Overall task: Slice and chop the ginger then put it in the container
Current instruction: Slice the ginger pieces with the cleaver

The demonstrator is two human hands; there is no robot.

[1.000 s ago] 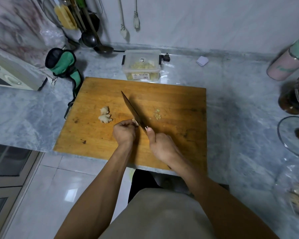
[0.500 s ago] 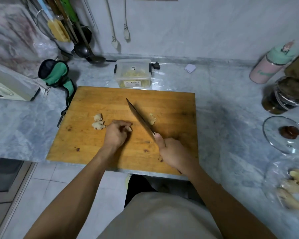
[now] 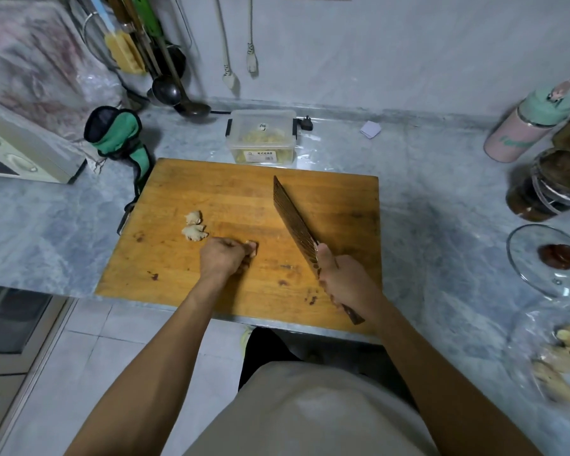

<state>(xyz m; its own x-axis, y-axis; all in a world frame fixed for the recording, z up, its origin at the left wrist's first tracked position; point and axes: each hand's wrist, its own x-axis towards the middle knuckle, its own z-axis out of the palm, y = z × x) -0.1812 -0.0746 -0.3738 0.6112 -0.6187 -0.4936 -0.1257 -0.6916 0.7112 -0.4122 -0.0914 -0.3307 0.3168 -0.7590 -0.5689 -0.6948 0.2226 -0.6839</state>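
Nearest the person, the right hand [image 3: 346,284] is gripping the handle of the kitchen knife [image 3: 297,225], thumb riding up by the blade's heel; the blade is tilting its flat side up and pointing away over the cutting board [image 3: 244,192], well apart from the other hand, likely lifted clear between cuts. The left hand [image 3: 224,258] is curling its fingers down on a small ginger piece [image 3: 252,250] at the board's middle, knuckles forward, probably to pin it and keep fingertips back from the edge. Just left of it, two more ginger knobs [image 3: 195,227] are lying apart from the cutting spot, seemingly waiting their turn. The board's near edge is overhanging the surface [image 3: 441,225], so pieces could roll off there. Open board is lying between knife and far edge. Beyond it, the plastic container [image 3: 262,136] is sitting just beside the board, already holding chopped ginger, an easy scrape away.
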